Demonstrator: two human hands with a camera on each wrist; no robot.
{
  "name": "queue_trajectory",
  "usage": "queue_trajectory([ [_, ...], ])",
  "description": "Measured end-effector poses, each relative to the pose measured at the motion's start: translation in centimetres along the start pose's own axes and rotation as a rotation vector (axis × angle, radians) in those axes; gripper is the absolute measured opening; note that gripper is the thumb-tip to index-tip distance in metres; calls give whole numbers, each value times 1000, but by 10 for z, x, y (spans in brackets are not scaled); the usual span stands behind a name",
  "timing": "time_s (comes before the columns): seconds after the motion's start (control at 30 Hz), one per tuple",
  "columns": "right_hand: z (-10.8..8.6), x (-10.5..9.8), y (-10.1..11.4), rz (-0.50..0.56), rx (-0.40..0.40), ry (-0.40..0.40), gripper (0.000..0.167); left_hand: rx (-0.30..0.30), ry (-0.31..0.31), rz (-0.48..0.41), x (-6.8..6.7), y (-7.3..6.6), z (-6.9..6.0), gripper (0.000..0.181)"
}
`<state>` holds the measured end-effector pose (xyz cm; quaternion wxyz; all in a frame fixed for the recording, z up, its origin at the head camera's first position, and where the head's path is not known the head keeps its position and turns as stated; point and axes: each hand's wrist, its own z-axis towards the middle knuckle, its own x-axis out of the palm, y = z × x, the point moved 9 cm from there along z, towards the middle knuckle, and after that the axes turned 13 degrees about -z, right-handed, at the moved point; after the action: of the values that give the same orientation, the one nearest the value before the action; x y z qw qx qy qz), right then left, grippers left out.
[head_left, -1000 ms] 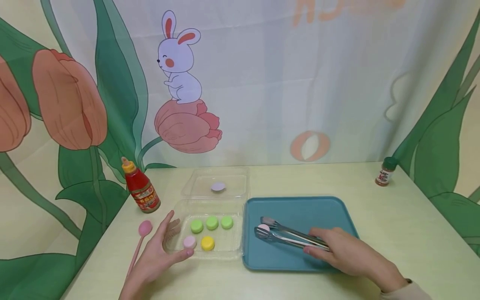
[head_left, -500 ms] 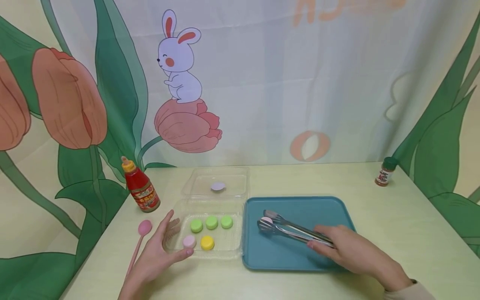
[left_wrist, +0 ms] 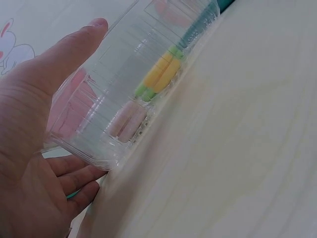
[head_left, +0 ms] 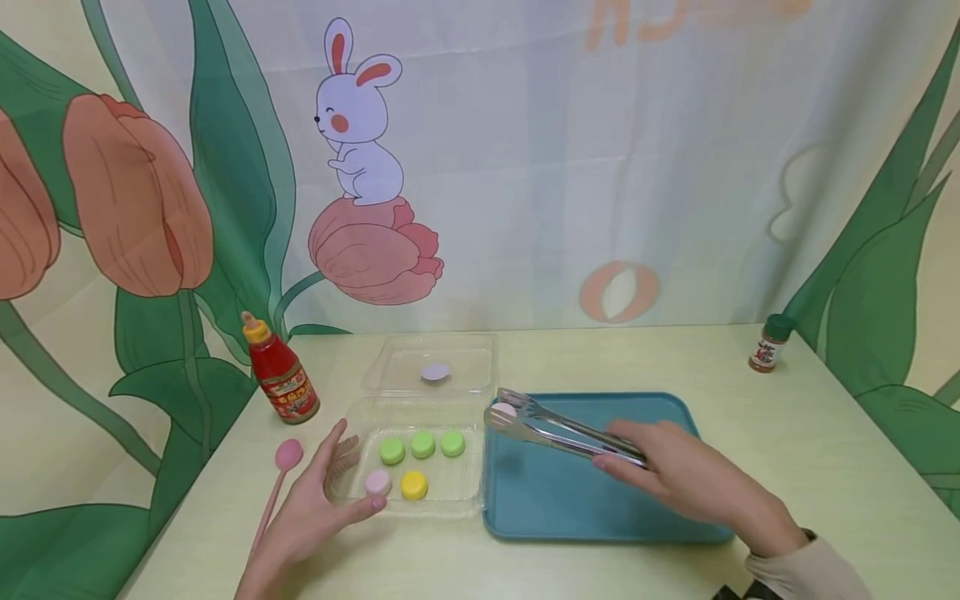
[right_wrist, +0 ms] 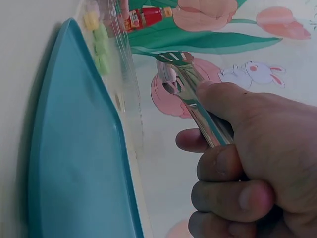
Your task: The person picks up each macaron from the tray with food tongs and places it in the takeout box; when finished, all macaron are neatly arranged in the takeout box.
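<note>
Right hand (head_left: 671, 468) grips tongs (head_left: 555, 439) bearing 1 pale macaron (head_left: 506, 409), not set down; 5 macarons (head_left: 423, 444) lie in the box (head_left: 453, 487); left hand (head_left: 315, 510), fingers loose, alongside.

On the pale table (head_left: 585, 358), a red bottle (head_left: 287, 383) and a green-capped jar (head_left: 770, 343) are standing. A pink spoon (head_left: 288, 456), an open clear box (head_left: 456, 485) and a blue tray (head_left: 600, 492) also lie there.

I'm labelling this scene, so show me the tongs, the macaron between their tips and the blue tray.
Tongs (head_left: 551, 437): head view, nearer arm.
Macaron (head_left: 505, 409): head view, visible upper surface.
Blue tray (head_left: 592, 500): head view, bare floor near the front edge.
</note>
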<state>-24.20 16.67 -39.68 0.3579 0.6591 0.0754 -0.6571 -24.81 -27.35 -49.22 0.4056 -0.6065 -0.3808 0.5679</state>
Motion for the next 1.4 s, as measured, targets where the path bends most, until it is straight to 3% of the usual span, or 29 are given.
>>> queue_trajectory([
  [0.37, 28, 19, 41, 1, -125, 128, 31, 6, -5, 5, -1, 1, 0, 130],
  [0.63, 42, 27, 53, 9, -148, 219, 28, 22, -2, 9, 0, -3, 1, 131],
  [0.9, 53, 26, 70, -90, -155, 263, 29, 12, 1, 12, -2, -4, 1, 131],
  [1.1, 67, 25, 88, -172, -124, 302, 24, -3, -2, 15, -3, -1, 0, 131],
  [1.4, 79, 29, 95, -222, 3, 369, 25, -12, -4, 7, 0, -1, -1, 130],
])
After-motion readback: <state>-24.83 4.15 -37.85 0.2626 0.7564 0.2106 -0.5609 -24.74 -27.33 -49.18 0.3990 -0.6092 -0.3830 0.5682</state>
